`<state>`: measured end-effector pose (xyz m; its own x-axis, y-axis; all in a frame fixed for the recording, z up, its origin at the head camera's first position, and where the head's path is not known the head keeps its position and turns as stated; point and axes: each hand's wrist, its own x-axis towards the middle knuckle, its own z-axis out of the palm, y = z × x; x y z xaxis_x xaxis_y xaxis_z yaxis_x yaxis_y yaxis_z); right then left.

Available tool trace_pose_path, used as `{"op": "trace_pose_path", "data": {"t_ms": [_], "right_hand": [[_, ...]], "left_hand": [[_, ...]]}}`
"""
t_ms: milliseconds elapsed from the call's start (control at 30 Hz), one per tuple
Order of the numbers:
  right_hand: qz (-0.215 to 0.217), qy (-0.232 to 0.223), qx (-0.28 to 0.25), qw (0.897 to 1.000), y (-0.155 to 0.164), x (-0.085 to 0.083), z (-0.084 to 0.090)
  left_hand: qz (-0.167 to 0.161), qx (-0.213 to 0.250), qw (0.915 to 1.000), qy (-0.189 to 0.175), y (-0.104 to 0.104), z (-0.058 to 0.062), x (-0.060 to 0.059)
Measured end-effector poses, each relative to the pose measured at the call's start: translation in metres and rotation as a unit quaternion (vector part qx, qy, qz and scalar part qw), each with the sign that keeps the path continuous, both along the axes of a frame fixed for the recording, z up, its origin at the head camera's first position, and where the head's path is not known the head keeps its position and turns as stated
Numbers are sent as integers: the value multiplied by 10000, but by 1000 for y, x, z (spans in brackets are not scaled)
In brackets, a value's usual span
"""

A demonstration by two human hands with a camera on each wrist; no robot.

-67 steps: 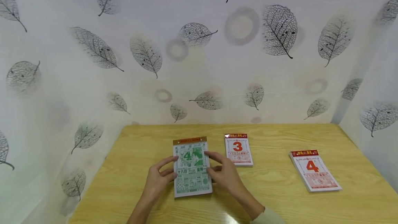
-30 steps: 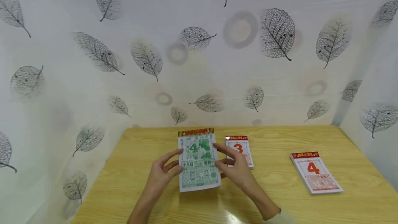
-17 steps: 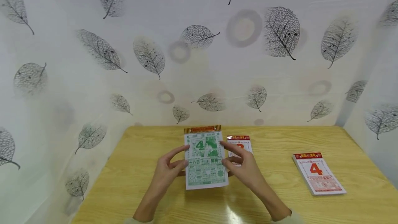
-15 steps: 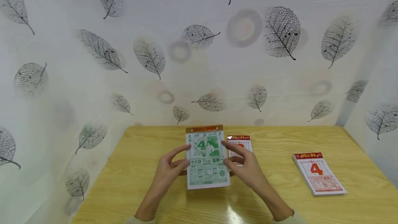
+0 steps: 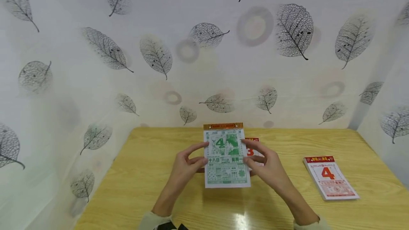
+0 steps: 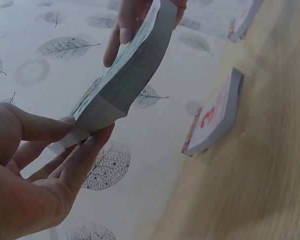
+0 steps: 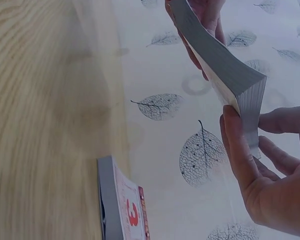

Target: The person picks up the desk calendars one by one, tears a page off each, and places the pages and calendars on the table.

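At the lower edge of the head view: two pale sleeves (image 5: 311, 223), plus one black-and-white patch (image 5: 165, 226) beside the left one, too cropped to name. Just beyond, two bare hands, both gripping the same thing. Pinches the left side of one green-printed calendar pad (image 5: 227, 175) between thumb and fingers of the left hand (image 5: 183, 168); pinches the right side likewise with the right hand (image 5: 271, 168). Holds this pad above the table (image 5: 134, 180), tilted up, printed face towards the head camera, pages bowed in both wrist views. Reads, on its top page, one large green "4", with "十八日" below at left and "星期一" at right; in small print higher up, seemingly "2026". Across its top, one orange strip (image 5: 223, 126) with dark stripes, lettering too small to read.

Off to the right, well apart and flat on the table, one pad with a red "4" (image 5: 330, 178). Farther back, partly hidden in the head view behind green pad and right hand, one pad with a red "3" (image 6: 215, 115). On both, a red header with gold characters, not safely legible. Makes three pads in all.

Past the table's far edge, one white backdrop (image 5: 204, 68), printed with some twenty dark skeleton leaves (image 5: 294, 30) and at least four faint grey rings (image 5: 240, 26).
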<state>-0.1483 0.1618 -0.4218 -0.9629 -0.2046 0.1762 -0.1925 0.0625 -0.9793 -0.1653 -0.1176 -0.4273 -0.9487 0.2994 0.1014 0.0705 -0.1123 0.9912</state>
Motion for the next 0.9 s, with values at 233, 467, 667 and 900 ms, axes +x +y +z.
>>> {"op": "trace_pose_path", "data": {"t_ms": [233,467,667,900], "right_hand": [[-86,186,184,9996,17,0,4],[-140,196,296,9993,32,-2,4],[-151,301,294,9990,37,-2,6],[-172,408,251,9987,40,-4,10]], "left_hand": [[-171,146,9997,133,18,3,-6],[-232,219,9993,179,31,7,-7],[-298,183,9992,211,36,10,-8],[-335,-10,9987,382,38,17,-14]]}}
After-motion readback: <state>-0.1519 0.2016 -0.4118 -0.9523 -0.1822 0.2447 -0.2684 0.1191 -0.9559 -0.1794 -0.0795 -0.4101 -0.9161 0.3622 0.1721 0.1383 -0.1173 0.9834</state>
